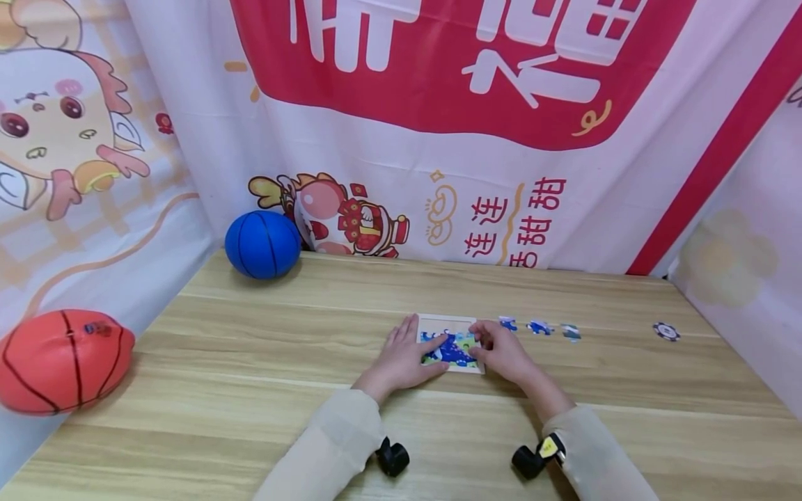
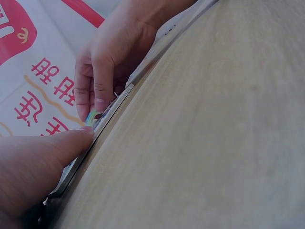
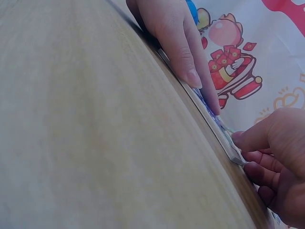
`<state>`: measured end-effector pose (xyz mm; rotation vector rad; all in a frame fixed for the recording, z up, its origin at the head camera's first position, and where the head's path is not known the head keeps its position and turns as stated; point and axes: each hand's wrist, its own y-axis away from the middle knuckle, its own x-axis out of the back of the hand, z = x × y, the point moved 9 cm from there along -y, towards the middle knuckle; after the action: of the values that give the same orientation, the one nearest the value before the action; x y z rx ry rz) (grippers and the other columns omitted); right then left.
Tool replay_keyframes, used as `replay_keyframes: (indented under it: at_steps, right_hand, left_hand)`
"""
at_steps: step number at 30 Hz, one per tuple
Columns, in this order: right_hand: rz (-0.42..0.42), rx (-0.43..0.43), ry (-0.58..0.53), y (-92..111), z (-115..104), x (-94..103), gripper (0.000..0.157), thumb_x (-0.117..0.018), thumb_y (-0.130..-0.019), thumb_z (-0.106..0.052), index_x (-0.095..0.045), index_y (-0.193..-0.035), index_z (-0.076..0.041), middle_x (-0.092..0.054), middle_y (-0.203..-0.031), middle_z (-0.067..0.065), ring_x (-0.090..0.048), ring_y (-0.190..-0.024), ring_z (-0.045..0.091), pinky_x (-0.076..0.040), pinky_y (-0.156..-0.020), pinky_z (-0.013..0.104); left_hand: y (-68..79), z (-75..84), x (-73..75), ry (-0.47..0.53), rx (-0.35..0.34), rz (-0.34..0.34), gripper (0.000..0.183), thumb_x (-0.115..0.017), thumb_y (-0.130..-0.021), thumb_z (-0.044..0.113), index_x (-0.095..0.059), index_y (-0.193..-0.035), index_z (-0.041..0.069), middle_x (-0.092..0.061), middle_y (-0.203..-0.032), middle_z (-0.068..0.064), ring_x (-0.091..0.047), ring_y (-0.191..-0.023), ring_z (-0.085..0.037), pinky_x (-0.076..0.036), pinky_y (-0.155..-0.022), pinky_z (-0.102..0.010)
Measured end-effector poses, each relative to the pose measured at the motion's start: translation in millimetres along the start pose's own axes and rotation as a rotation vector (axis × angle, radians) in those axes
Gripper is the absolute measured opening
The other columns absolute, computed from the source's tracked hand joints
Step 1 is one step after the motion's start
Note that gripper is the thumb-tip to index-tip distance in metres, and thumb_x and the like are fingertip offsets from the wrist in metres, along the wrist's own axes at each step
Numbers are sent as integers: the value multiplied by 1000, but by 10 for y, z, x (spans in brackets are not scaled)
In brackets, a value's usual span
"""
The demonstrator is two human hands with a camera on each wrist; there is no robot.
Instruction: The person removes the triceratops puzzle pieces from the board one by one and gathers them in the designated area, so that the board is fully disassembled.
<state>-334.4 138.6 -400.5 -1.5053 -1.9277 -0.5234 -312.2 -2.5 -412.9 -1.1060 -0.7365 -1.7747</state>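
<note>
A small jigsaw puzzle in a white-edged tray lies on the table, its picture mostly blue and green, with a bare strip along the far side. My left hand rests over its left side, index finger and thumb extended onto the pieces. At the right edge, my right hand pinches a small green-and-blue puzzle piece between thumb and fingers, tilted up at the tray. In the right wrist view, the right thumb and curled fingers are at the tray's corner; the piece itself is mostly hidden there.
Loose puzzle pieces lie in a row right of the tray. Farther right is a round black-and-white chip. A blue ball sits at the back left, a red-orange ball at the left edge. Printed cloth hangs behind the table.
</note>
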Motion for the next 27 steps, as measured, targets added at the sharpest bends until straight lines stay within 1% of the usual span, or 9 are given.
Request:
replay_keyframes:
  at_steps: [4,9,15,22,25,27]
  right_hand:
    - [-5,-6,4,-11,10,-2,28,-62,-79,-7,-55,-106,-5,-50,-84,4,-44,-75,19,-40,-63,29]
    - [-2,-8,-8,-18,20,19,29,-62,-79,-7,-56,-106,-4,-51,-83,4,-45,-75,18,-41,-64,30]
    - [13,-35,-47,-27,81,117,29,-61,-80,-10,-55,-108,-3,-53,-86,5,-46,-77,19,-41,-66,29]
    - [28,-23,-118,24,153,375,33,-62,-79,-11,-55,-111,-4,-54,-88,7,-48,-80,21,-42,-68,32]
    - [54,-14,-108,87,186,533,33,-62,-78,-13,-56,-110,-7,-55,-87,7,-47,-78,21,-41,-66,32]
    - [82,17,-103,136,195,649,32,-62,-78,-11,-56,-109,-5,-55,-85,8,-47,-76,21,-42,-63,30]
  left_hand:
    - [6,5,12,1,-2,1,57,-43,-81,55,-34,-132,30,-1,-141,-20,5,-128,-28,-2,-100,-44]
    - [19,21,27,-5,-4,0,57,-43,-82,55,-34,-132,30,-1,-141,-21,4,-128,-29,-2,-100,-44]
    - [11,23,9,-16,-6,1,57,-43,-82,55,-34,-132,31,-1,-141,-21,4,-128,-29,-2,-100,-44]
    - [2,18,-6,-18,-6,3,57,-43,-81,56,-34,-132,32,-1,-141,-20,4,-128,-29,-1,-100,-44]
    - [5,16,-5,-17,-1,5,57,-43,-81,56,-34,-132,32,0,-141,-20,4,-128,-29,-1,-100,-43]
    - [6,15,-4,-17,1,7,57,-43,-81,56,-34,-132,32,0,-141,-20,5,-128,-29,-1,-100,-44]
